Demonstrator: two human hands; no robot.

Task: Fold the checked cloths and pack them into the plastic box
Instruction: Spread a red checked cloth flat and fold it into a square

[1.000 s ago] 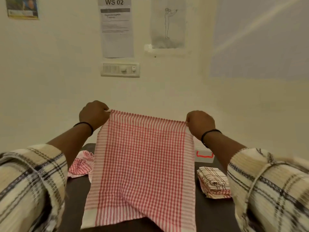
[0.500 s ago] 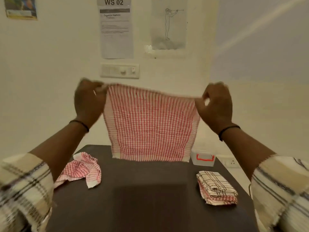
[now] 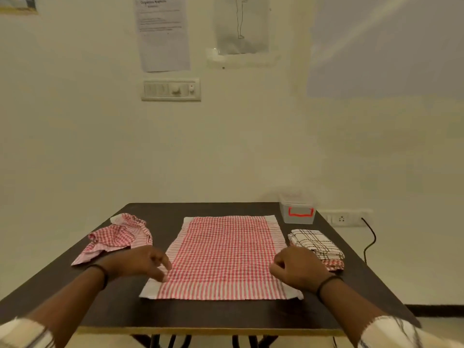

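A red checked cloth (image 3: 226, 254) lies spread flat in the middle of the dark table (image 3: 213, 312). My left hand (image 3: 135, 262) rests at its left edge, relaxed fingertips touching the border near the front corner. My right hand (image 3: 297, 268) sits over the cloth's right edge with its fingers loosely curled; no cloth shows between them. A crumpled red checked cloth (image 3: 118, 237) lies at the left. A stack of folded checked cloths (image 3: 317, 244) sits at the right. The small plastic box (image 3: 297, 212) with a red handle stands at the back right corner.
The table stands against a pale wall. A wall socket (image 3: 341, 218) and a black cable (image 3: 370, 239) are beyond the table's right edge. A switch panel (image 3: 170, 89) and papers hang on the wall above.
The cloth was held up in the air by its top corners; it has come down and now lies flat on the table. Both hands have dropped to its side edges.
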